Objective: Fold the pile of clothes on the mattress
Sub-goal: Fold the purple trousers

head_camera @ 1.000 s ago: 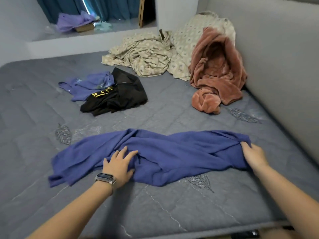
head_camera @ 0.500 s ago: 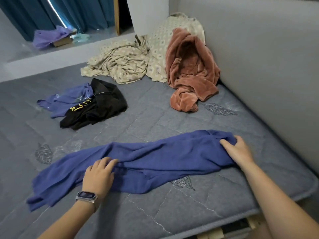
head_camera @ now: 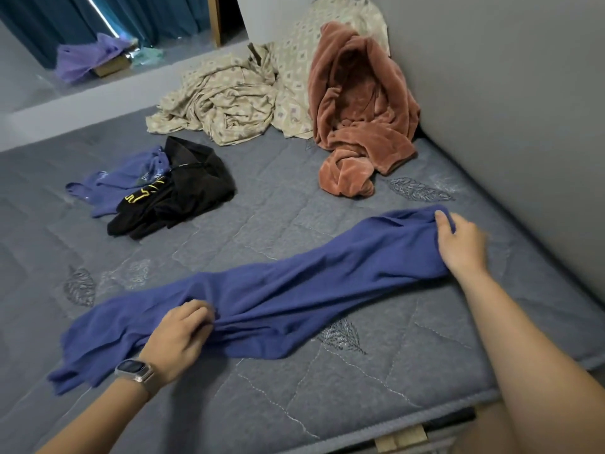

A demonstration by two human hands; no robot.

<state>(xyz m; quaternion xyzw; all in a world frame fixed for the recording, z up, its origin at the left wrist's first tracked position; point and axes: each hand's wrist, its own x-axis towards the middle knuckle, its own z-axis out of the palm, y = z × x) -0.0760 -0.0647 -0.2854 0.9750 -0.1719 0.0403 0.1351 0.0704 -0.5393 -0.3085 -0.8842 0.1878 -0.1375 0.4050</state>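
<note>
A long blue garment lies stretched diagonally across the grey quilted mattress. My left hand, with a watch on its wrist, grips bunched cloth near the garment's lower left part. My right hand pinches the garment's upper right end, thumb on top. Further back lie a black garment with yellow lettering and a lighter blue garment, touching each other.
A rust-coloured plush robe and a beige patterned sheet are heaped at the far corner. A grey wall runs along the mattress's right side. A ledge with a purple cloth sits beyond the far edge.
My left hand went from lying flat on the cloth to gripping a bunch of it. My right hand has drawn the other end outward, and the garment is now stretched longer and narrower.
</note>
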